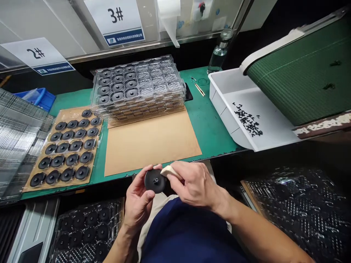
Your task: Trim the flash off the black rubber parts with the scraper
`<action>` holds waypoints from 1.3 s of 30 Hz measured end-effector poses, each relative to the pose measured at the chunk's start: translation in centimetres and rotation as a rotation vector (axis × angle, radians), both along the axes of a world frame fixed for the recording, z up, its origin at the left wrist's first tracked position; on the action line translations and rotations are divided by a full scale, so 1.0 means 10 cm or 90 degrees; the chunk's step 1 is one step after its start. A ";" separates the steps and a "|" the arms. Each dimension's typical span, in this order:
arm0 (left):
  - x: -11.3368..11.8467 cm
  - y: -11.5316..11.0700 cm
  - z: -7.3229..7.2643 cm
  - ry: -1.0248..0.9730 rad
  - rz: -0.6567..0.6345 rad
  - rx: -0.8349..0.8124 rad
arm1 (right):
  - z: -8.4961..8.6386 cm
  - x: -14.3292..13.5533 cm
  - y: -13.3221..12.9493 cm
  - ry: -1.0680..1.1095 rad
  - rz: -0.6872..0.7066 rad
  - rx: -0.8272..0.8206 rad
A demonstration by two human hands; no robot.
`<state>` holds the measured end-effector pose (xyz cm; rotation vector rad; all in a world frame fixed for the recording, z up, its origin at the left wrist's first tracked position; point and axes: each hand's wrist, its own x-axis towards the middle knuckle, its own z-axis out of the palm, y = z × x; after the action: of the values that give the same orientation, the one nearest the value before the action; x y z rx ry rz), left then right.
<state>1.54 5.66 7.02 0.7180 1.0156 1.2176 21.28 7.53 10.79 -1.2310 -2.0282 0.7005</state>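
Near the front edge of the green table, my left hand (138, 201) grips a round black disc (155, 181) by its rim, the small central stub facing up. My right hand (193, 182) pinches a cream-coloured pad (170, 171), which meets the disc's upper right edge. Part of the pad is hidden by my fingers. On the left lies a clear tray of similar black discs (67, 148). Behind the brown cardboard (150, 142) stands a stack of clear trays (138, 87), its top one partly filled with discs.
A white bin (229, 118) with small black pieces stands at the right, under a green conveyor belt (298, 73). A glass bottle (218, 54) is behind it. More trays lie below table level on both sides. A blue bin (45, 99) sits at the far left.
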 end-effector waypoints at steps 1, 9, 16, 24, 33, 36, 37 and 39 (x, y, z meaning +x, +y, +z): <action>0.00 0.00 0.00 -0.003 0.000 -0.007 | 0.01 0.00 0.00 0.009 0.012 -0.009; -0.03 -0.03 -0.03 -0.064 0.001 -0.093 | 0.02 0.01 0.00 0.020 0.034 -0.026; 0.00 -0.02 -0.06 -0.093 0.031 -0.155 | -0.01 0.01 0.00 -0.039 0.031 0.003; 0.04 0.03 -0.02 -0.134 0.026 -0.217 | -0.04 0.03 0.03 -0.092 0.029 0.007; 0.06 0.04 0.03 -0.160 0.013 -0.251 | -0.03 0.04 0.04 -0.146 0.024 0.028; 0.06 0.04 0.02 -0.161 0.001 -0.246 | -0.03 0.05 0.03 -0.149 0.029 0.036; 0.06 0.03 0.01 -0.164 -0.014 -0.244 | -0.03 0.06 0.03 -0.145 0.021 0.040; 0.06 0.03 0.00 -0.165 -0.026 -0.240 | -0.03 0.06 0.00 -0.140 0.011 0.043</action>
<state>2.09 5.96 7.00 0.2772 0.9703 1.0144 21.88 7.56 10.48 -1.3000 -2.2240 0.5190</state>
